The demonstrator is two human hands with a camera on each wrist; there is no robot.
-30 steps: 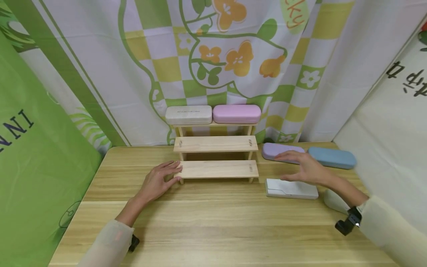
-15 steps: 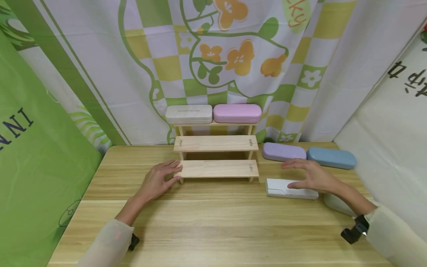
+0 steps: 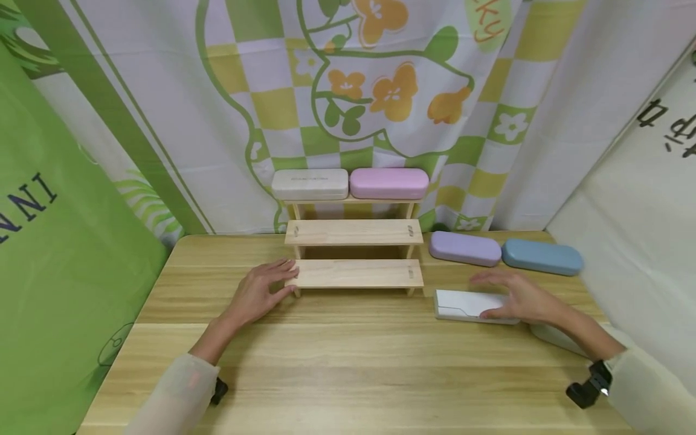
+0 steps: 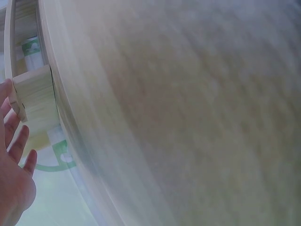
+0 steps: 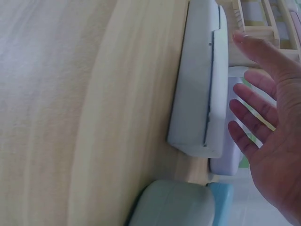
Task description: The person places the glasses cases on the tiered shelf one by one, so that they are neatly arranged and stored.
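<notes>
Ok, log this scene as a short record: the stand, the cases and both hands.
Stand: wooden, three tiers, on the table
On top: lettered case left, pink case right
Right of stand, back: purple case, then blue case
Right of stand, front: white case, then grey case, partly hidden in the head view
Left hand: touches the stand's lower left end
Right hand: at the white case, fingers spread, not gripping it

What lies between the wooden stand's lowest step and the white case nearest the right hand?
Just bare tabletop between the lowest step and the white case; the head view shows it.
</notes>
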